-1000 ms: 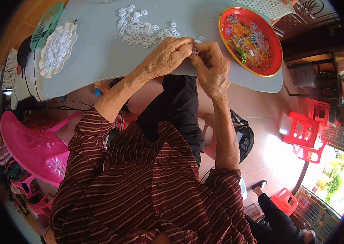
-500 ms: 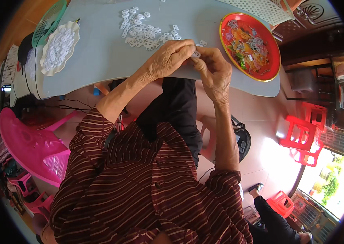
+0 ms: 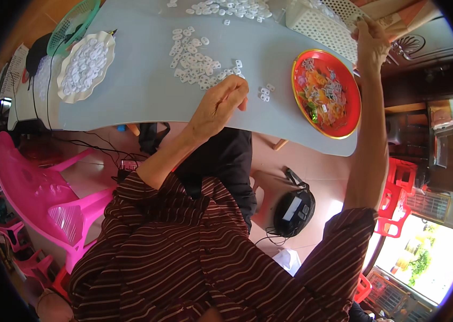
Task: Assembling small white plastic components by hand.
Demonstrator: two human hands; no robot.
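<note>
My left hand (image 3: 221, 106) rests curled over the grey table's near edge, beside a spread pile of small white plastic pieces with dark holes (image 3: 190, 60). Its fingers are closed, and whatever they may hold is hidden. My right hand (image 3: 372, 45) is stretched far to the right, at the outer edge of a white perforated basket (image 3: 323, 29). The fingers there are bent together; anything between them is too small to make out. Between my left hand and a red round tray (image 3: 295, 80) lie several separate white pieces (image 3: 265, 94). Small silvery bits (image 3: 333, 83) are scattered in the tray.
More white pieces (image 3: 232, 7) lie at the table's far side. On the left, a scalloped cream dish (image 3: 64, 96) holds a heap of them, next to a green basket (image 3: 84, 11). A pink plastic chair (image 3: 39, 182) and a dark bag (image 3: 293, 212) stand below the table.
My hands have parted from a shared hold on a white piece. The right swung out to the basket; the left moved slightly left and down. The view has shifted, showing more of the table's far side.
</note>
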